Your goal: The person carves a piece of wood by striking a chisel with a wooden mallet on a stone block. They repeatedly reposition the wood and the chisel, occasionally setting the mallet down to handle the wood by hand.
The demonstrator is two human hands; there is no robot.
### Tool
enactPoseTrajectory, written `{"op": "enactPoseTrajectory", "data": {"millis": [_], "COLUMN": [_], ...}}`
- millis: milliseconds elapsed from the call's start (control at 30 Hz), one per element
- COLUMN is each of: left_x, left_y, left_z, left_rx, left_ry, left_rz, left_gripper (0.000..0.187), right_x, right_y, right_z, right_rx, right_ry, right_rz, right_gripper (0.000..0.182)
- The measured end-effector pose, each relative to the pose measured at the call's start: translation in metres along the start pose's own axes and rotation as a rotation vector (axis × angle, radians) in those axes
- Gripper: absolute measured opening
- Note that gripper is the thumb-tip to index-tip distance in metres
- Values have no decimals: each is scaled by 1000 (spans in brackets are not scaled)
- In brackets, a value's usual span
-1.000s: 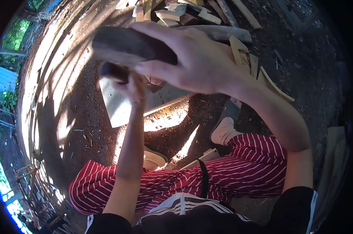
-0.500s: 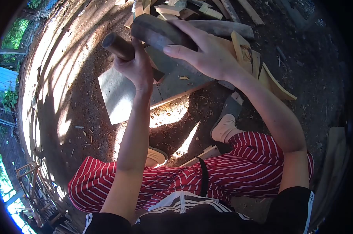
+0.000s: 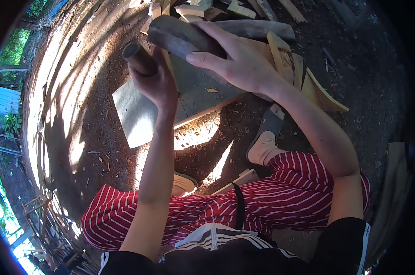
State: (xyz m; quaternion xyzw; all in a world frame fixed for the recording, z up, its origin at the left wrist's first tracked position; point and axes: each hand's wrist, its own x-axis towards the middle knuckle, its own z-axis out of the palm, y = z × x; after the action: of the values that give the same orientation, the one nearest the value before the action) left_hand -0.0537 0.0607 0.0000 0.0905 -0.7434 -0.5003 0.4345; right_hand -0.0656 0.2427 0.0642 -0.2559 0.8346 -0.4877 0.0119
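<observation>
Up front, the left hand point(image 3: 159, 82) is clenched round a dark, round wooden handle point(image 3: 138, 57), its blunt end sticking up. Just beside it, the right hand point(image 3: 242, 62) wraps a rough, dark wedge-shaped wood piece point(image 3: 180, 34), held above a flat pale plank point(image 3: 141, 114) lying on reddish, chip-strewn dirt point(image 3: 97, 137); split offcuts point(image 3: 308, 87) lie near

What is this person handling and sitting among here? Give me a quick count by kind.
Hands: 2, left hand and right hand
Dark wooden handle in the left hand: 1
Dark wood piece under the right hand: 1
Flat board on the ground: 1
Shoes in view: 2
Total: 7, leaving out the scrap pile, too jumbled to count.
</observation>
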Motion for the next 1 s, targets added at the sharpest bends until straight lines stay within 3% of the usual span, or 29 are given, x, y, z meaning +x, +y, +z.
{"op": "enactPoseTrajectory", "data": {"millis": [100, 200, 267, 300, 600, 667, 767, 900, 1000], "left_x": [2, 10, 16, 21, 15, 16, 15, 13, 10], "left_y": [-13, -11, 12, 10, 12, -4, -14, -13, -15], "left_z": [-13, -16, -20, -22, -21, -21, -19, -19, -20], "left_rx": [-40, -127, -308, -349, -284, -214, -147, -158, -113], "left_ry": [-23, 49, 36, 15, -27, -15, -5, -13, -16], "left_rz": [-44, -40, -212, -183, -186, -124, -55, -159, -105], "left_gripper": [34, 25, 27, 27, 25, 25, 25, 27, 31], "right_x": [-2, -2, -1, -1, -2, -2, -2, -1, 2], "right_y": [3, -1, 3, 4, 2, -5, -5, -6, -17], "right_z": [5, 5, 7, 8, 11, 7, 7, 7, 3], "right_rx": [-44, 32, -7, -8, 6, 44, 64, 27, 31], "right_ry": [40, -34, -33, -37, -42, -158, -168, -147, -145], "right_rz": [-48, 34, 11, 11, -10, 147, 164, 134, 99], "right_gripper": [71, 73, 73, 73, 73, 74, 75, 75, 78]}}
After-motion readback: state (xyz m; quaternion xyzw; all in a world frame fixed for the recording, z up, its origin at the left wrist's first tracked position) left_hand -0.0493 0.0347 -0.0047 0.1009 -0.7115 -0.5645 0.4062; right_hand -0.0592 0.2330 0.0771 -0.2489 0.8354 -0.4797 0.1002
